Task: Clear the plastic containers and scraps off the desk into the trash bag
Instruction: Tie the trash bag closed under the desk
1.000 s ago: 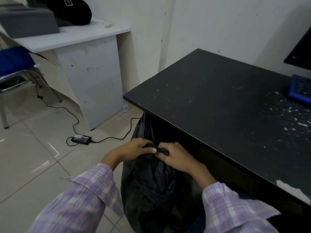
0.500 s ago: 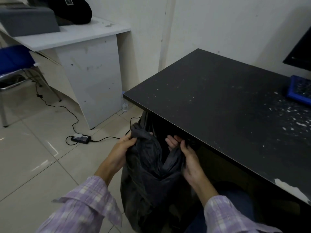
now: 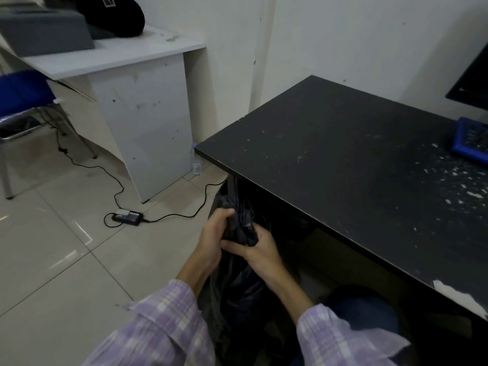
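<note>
A black trash bag (image 3: 237,294) stands on the floor beside the front left corner of the black desk (image 3: 330,154). Its top is bunched into a narrow neck. My left hand (image 3: 212,239) wraps the neck from the left. My right hand (image 3: 257,249) grips it from the right, just below, and the two hands touch. Small white scraps (image 3: 454,188) speckle the desk's right part. No plastic container shows on the desk.
A blue keyboard (image 3: 472,141) and the corner of a monitor (image 3: 472,83) sit at the desk's far right. A white desk (image 3: 124,64) with a grey printer (image 3: 45,33) stands at left. A power adapter (image 3: 126,216) and its cable lie on the tiled floor.
The hands had the bag's mouth spread apart half a second ago. They have now come together and squeezed the top of the bag into a tight bunch.
</note>
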Available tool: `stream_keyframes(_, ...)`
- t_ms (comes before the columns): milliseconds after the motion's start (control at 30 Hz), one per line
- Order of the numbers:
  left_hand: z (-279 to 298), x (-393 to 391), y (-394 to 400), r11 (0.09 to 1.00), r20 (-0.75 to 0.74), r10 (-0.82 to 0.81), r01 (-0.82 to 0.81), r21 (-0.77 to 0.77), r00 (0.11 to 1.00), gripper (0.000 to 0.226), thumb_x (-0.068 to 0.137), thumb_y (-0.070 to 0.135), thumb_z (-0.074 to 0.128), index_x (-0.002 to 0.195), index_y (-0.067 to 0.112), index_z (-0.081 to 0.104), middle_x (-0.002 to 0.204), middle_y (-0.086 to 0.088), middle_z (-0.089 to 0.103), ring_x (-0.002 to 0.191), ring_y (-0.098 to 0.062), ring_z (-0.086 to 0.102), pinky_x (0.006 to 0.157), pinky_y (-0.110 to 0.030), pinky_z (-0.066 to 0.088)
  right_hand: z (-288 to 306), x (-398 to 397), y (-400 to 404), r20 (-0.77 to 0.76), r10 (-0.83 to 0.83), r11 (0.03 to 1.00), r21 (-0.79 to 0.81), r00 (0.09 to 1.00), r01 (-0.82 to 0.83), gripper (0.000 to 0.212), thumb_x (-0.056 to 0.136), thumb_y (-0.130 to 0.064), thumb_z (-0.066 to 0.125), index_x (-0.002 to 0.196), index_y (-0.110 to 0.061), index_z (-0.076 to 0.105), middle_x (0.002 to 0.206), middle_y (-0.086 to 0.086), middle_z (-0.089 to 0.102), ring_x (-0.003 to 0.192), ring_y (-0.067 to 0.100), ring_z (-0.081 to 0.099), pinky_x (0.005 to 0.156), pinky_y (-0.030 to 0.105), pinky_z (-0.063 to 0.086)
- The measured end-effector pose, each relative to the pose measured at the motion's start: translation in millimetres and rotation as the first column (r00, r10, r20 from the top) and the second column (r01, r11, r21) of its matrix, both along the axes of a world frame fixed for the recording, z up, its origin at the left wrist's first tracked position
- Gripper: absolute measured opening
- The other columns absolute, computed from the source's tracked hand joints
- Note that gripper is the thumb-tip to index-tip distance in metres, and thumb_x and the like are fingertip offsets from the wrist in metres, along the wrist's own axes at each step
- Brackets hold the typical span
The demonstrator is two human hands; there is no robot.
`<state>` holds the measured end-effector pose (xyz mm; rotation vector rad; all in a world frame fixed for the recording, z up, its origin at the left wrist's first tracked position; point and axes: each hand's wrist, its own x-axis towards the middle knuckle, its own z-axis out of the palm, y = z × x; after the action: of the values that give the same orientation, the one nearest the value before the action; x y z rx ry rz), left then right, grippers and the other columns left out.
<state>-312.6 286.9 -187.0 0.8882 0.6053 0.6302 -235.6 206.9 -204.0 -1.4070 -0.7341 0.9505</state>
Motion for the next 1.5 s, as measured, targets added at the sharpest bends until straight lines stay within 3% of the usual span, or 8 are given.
stream_keyframes(333, -2, -6, 7, 0.999, -0.058, -0.048, 0.049, 0.009, 0.997, 0.023, 0.100, 0.008, 0.035, 0.104, 0.004, 0.056, 0.079, -0.006, 0.072, 0.068, -0.020, 0.069, 0.059, -0.032, 0.059, -11, 20, -17, 0.001, -0.078, 0.997, 0.000, 0.997, 0.078, 0.021, 0.103, -0.017, 0.031, 0.105, -0.009, 0.050, 0.091, 0.004, 0.065, 0.076, 0.007, 0.068, 0.073, 0.021, 0.054)
stream_keyframes(500, -1, -2, 17, 0.996, -0.069, 0.060, -0.055, 0.073, 0.996, 0.022, 0.099, 0.020, 0.039, 0.084, 0.009, 0.049, 0.047, 0.007, 0.036, 0.046, -0.010, 0.038, 0.051, -0.017, 0.036, -11, 35, -11, 0.070, -0.138, 0.989, -0.051, 0.988, 0.142, 0.019, 0.103, -0.029, 0.032, 0.100, -0.022, 0.050, 0.065, -0.004, 0.041, 0.054, 0.005, 0.043, 0.059, 0.019, 0.039)
stream_keyframes(700, -2, 6, 12, 0.937, -0.330, -0.022, 0.134, 0.321, 0.944, 0.060, 0.072, 0.032, 0.080, 0.114, 0.011, 0.042, 0.103, 0.000, 0.060, 0.087, -0.004, 0.059, 0.073, -0.016, 0.046, -2, 31, -1, 0.204, -0.004, 0.993, -0.112, 0.979, 0.027, 0.040, 0.100, -0.026, 0.038, 0.136, -0.012, 0.048, 0.131, 0.001, 0.050, 0.124, 0.011, 0.048, 0.108, 0.029, 0.036)
stream_keyframes(834, -12, 10, 7, 0.791, -0.512, -0.012, 0.321, 0.521, 0.859, 0.055, 0.061, 0.067, 0.070, 0.106, 0.048, 0.045, 0.121, 0.004, 0.047, 0.113, -0.012, 0.051, 0.103, -0.031, 0.039, -3, 24, -3, 0.319, -0.072, 0.996, 0.074, 0.945, 0.051, 0.030, 0.089, -0.002, 0.056, 0.115, -0.014, 0.066, 0.105, 0.002, 0.064, 0.103, 0.012, 0.063, 0.090, 0.021, 0.048)
stream_keyframes(1000, -17, 10, 3, 0.780, -0.495, 0.117, 0.229, 0.582, 0.861, 0.078, 0.076, 0.081, 0.017, 0.117, 0.025, 0.052, 0.112, -0.004, 0.061, 0.107, -0.019, 0.058, 0.100, -0.039, 0.043, 6, 23, -2, -0.050, -0.080, 0.997, 0.002, 0.996, 0.080, 0.017, 0.094, -0.011, 0.053, 0.110, -0.012, 0.058, 0.104, 0.007, 0.065, 0.100, 0.017, 0.062, 0.088, 0.023, 0.048)
stream_keyframes(1167, -13, 8, 0, 0.719, -0.464, 0.059, 0.285, 0.634, 0.884, 0.073, 0.088, 0.062, 0.022, 0.142, 0.013, 0.033, 0.124, 0.004, 0.052, 0.117, -0.006, 0.048, 0.095, -0.013, 0.035, 16, 25, 8, -0.236, -0.104, 0.989, -0.130, 0.966, 0.075, 0.032, 0.087, -0.032, 0.064, 0.112, -0.012, 0.067, 0.104, 0.011, 0.072, 0.097, 0.021, 0.069, 0.086, 0.031, 0.055)
stream_keyframes(1267, -12, 5, 5, 0.786, -0.469, -0.031, 0.311, 0.534, 0.883, 0.077, 0.085, 0.070, 0.022, 0.124, 0.012, 0.056, 0.111, -0.006, 0.066, 0.104, -0.016, 0.062, 0.095, -0.030, 0.047, 15, 20, 8, -0.320, -0.241, 0.970, -0.060, 0.916, 0.234, 0.023, 0.089, -0.015, 0.063, 0.106, 0.000, 0.068, 0.104, 0.023, 0.070, 0.099, 0.032, 0.067, 0.088, 0.037, 0.055)
stream_keyframes(1500, -16, 17, 18, 0.829, -0.463, -0.160, 0.374, 0.416, 0.872, 0.034, 0.101, 0.035, 0.026, 0.074, 0.034, 0.046, 0.079, 0.019, 0.046, 0.057, 0.026, 0.050, 0.061, 0.007, 0.035, 11, 15, 3, 0.084, -0.241, 0.954, 0.201, 0.967, 0.221, 0.013, 0.076, 0.001, 0.072, 0.087, -0.006, 0.075, 0.091, 0.009, 0.071, 0.090, 0.015, 0.069, 0.084, 0.026, 0.052)
